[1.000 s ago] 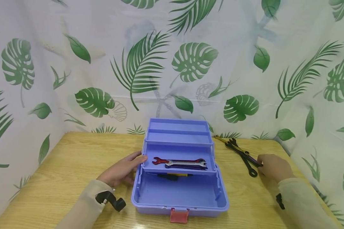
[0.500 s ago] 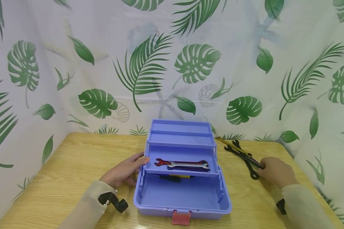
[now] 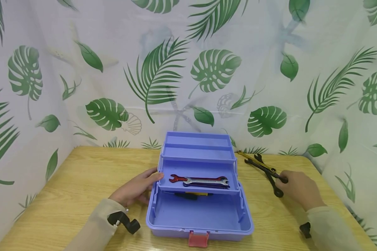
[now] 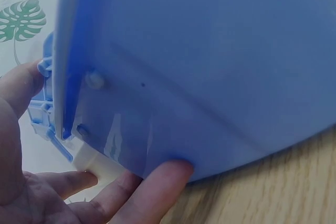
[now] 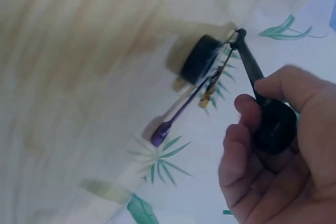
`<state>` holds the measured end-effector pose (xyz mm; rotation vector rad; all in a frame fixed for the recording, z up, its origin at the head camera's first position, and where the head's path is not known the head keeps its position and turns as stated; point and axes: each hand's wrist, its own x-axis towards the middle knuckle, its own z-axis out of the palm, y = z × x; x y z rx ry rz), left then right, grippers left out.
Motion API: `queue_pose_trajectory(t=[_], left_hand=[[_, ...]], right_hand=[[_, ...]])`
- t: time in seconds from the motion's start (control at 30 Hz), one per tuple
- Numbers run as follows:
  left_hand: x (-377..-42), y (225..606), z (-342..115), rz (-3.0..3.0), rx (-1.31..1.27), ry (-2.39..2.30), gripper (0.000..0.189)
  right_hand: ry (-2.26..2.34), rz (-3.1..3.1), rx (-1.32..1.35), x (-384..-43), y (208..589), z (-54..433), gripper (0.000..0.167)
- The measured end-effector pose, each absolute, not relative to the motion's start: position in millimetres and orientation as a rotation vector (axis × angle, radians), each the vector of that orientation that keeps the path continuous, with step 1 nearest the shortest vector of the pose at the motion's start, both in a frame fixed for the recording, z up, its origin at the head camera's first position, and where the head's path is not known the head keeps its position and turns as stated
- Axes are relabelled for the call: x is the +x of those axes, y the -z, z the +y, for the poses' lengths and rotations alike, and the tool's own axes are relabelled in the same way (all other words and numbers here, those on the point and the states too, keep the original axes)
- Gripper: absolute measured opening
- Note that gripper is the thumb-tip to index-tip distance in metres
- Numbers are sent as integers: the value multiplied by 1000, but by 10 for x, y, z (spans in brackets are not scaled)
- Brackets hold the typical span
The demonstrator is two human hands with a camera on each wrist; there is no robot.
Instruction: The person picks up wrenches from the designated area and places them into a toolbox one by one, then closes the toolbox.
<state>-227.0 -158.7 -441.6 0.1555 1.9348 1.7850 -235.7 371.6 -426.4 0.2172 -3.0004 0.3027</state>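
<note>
My left hand (image 3: pixel 134 188) grips the left side of the blue-purple toolbox (image 3: pixel 199 236). Its thumb lies on the edge of the raised tray (image 3: pixel 188 165), and in the left wrist view its fingers (image 4: pixel 157 187) touch the box's outer wall (image 4: pixel 226 77). At the right, my right hand (image 3: pixel 300 188) pinches one end of a black wrench (image 5: pixel 252 72) between thumb and fingers. Under and beside it lie a second black wrench (image 3: pixel 273 184), a yellow wrench (image 3: pixel 260 161) and, in the right wrist view, a purple wrench (image 5: pixel 160 134).
A red wrench (image 3: pixel 174 178) and a silver wrench (image 3: pixel 204 180) lie in the raised tray, with a dark purple one under them. Black and yellow tools (image 3: pixel 188 195) lie deeper in the box. A red latch (image 3: pixel 198 240) hangs at its front. A leaf-print cloth (image 3: pixel 213 115) stands behind the table.
My right hand has shifted slightly left and taken hold of the black wrench's near end, which now tilts up from the pile. My left hand stays on the toolbox.
</note>
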Motion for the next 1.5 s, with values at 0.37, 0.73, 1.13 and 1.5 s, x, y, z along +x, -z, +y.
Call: queue_pose_trajectory(t=[0.37, 0.73, 1.13, 1.5], left_hand=[[-2272, 4441, -1582, 1946, 159, -1788, 78], [-2284, 4426, -1598, 1956, 165, -1790, 80], [-2268, 4419, -1570, 1942, 173, -1787, 80], [-2265, 4450, -1574, 1944, 162, -1797, 79]], right_hand=[[-450, -3044, 94, -2285, 4089, 3548, 26], [-495, -3168, -80, -2352, 4029, 3433, 28], [-535, -3162, -119, -2352, 4099, 3253, 26], [-518, -3135, -131, -2351, 4111, 3183, 23]])
